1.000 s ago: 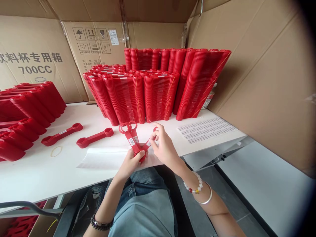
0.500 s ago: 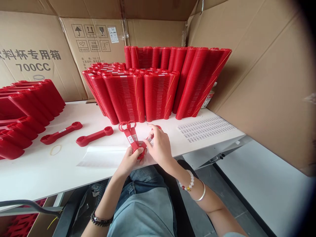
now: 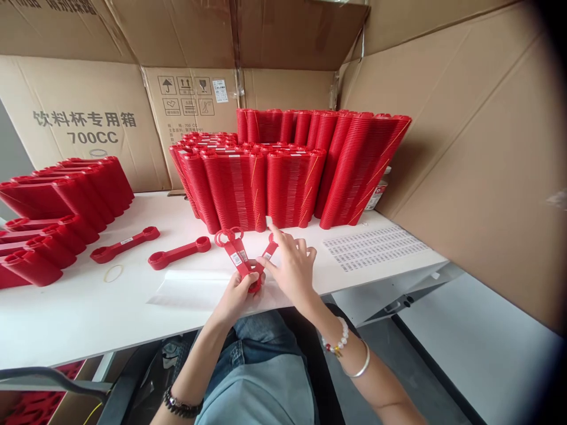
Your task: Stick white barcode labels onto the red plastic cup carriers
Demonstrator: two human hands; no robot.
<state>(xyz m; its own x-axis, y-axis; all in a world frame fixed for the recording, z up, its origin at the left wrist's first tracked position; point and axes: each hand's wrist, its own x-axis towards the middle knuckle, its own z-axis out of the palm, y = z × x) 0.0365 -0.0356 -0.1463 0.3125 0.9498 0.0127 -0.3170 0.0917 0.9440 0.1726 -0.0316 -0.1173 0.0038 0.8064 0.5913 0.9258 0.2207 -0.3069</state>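
My left hand (image 3: 239, 293) is closed around the lower ends of several red two-ring plastic strips (image 3: 233, 251), fanned out above the fist. White barcode labels show on their flat middles. My right hand (image 3: 295, 265) is beside them, fingers apart and index finger stretched forward. A small white label (image 3: 269, 221) appears to cling to its index fingertip. The right thumb is at the rightmost red strip (image 3: 268, 251), and I cannot tell whether it presses on it. Under the hands lies a sheet of white backing paper (image 3: 188, 289).
Tall nested red stacks (image 3: 292, 183) stand at the back, with more stacks (image 3: 66, 206) on the left. Two loose red pieces (image 3: 179, 252) and a rubber band (image 3: 113, 273) lie left of my hands. A barcode label sheet (image 3: 376, 247) lies right. Cardboard walls (image 3: 283, 88) enclose the table.
My right hand has lifted slightly off the rightmost strip, its index finger now stretched forward with the white label at the tip. The left hand keeps its hold. The camera view has tilted up.
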